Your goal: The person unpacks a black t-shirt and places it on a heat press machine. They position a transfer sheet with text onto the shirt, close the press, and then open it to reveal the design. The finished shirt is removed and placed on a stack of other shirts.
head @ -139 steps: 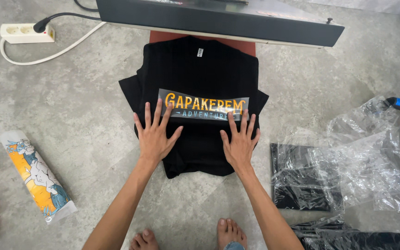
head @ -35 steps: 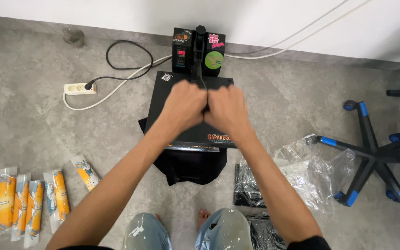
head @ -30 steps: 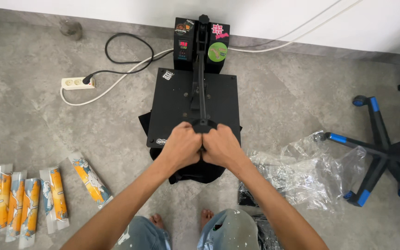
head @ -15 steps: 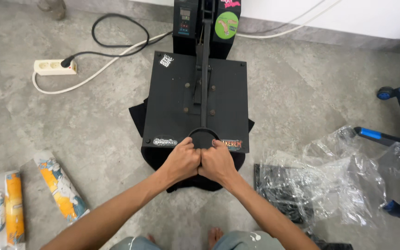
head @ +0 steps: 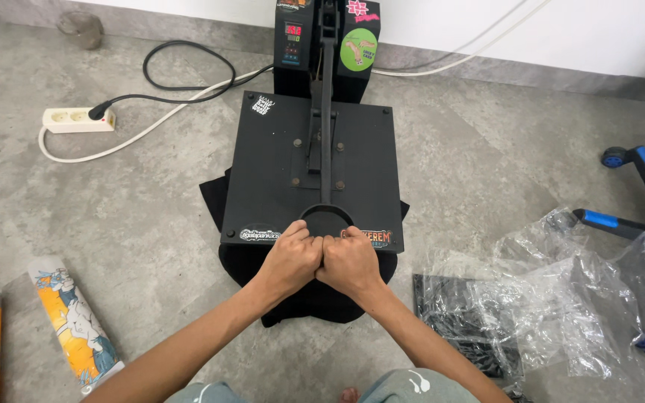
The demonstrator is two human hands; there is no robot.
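Open floor on the left, clutter on the right

Bare floor lies between the heat press (head: 311, 168) and the printed rolls (head: 72, 321) – room to pass there. To the right, crumpled plastic bags (head: 554, 298) and blue chair legs (head: 636, 201) crowd in; behind, a white cable (head: 151, 127) and power strip (head: 76, 119) cross the floor.

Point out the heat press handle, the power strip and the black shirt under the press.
heat press handle (head: 325, 134), head view, on the long lever bar.
power strip (head: 76, 119), head view, on its white body.
black shirt (head: 315, 298), head view, on the hem below the plate.
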